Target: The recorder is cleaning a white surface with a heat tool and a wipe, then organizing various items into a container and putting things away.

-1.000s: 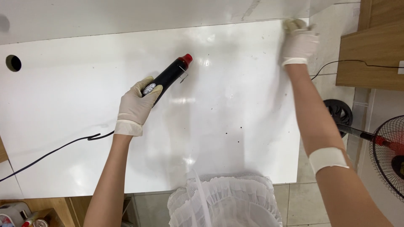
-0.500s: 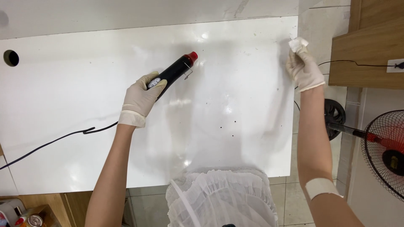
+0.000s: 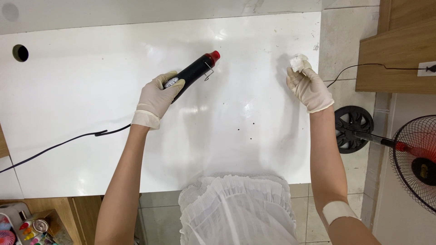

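The black heat tool (image 3: 193, 74), red at its nozzle with a small wire stand, is held low over the white worktop (image 3: 91, 90), gripped at its rear by the gloved left hand (image 3: 156, 97). The right hand (image 3: 310, 88) pinches a crumpled white wad (image 3: 298, 62) near the worktop's right edge. The trailing black cord (image 3: 59, 145) could snag and tug the tool off line.

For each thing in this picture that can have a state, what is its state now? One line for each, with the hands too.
left hand: gloved, closed around the heat tool
heat tool: held above the table, red nozzle pointing away and right
black cord: lying slack on the table
right hand: gloved, gripping the white wad
white wad: crumpled, at the fingertips
white table: glossy, some dark specks
fan: lying on the floor
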